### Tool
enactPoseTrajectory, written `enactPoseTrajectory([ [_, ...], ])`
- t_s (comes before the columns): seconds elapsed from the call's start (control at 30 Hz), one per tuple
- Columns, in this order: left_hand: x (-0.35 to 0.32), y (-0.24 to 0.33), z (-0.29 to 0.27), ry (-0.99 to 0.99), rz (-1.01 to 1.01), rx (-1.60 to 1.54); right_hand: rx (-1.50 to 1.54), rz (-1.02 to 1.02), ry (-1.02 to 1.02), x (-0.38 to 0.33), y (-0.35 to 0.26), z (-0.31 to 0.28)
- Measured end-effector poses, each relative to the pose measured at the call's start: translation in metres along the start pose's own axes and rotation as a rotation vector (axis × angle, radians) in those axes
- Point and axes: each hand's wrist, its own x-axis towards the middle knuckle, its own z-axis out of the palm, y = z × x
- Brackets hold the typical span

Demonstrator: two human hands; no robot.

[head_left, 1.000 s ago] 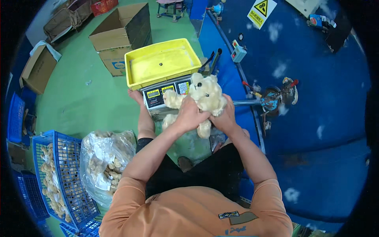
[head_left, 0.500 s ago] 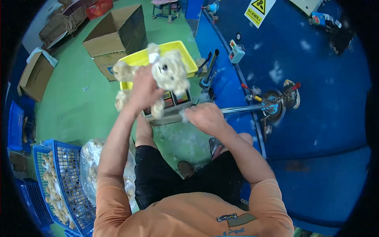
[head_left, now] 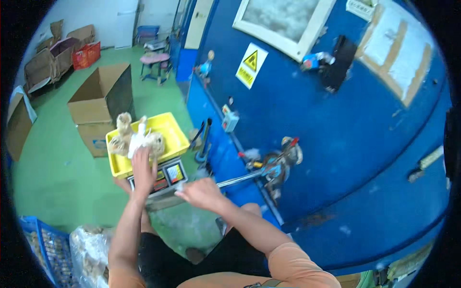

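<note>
A cream plush dog lies at the yellow tray, its limbs toward the far left and a white patch on its body. My left hand reaches over the tray's near side with its fingers on the plush dog; the fingertips are partly hidden against it. Further right, my right hand is closed, a small tuft of white stuffing poking out at its fingers. It is beside the end of a shiny metal tube that juts from the blue machine.
Under the tray sits a grey box with dark panels. An open cardboard box stands beyond. At lower left are a blue crate and a clear bag of plush pieces. White fluff is scattered on the green floor.
My left hand has lowered the plush dog from above the tray down to it. My right hand remains closed near the tube. The head view has swung up and to the right.
</note>
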Motion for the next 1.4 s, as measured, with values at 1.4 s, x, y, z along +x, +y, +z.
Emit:
enactPoseTrajectory([
  [1.4,-0.132,0.008,-0.079,0.256,-0.785,-0.282,0.529,-0.038,0.338,-0.009,0.035,-0.016],
])
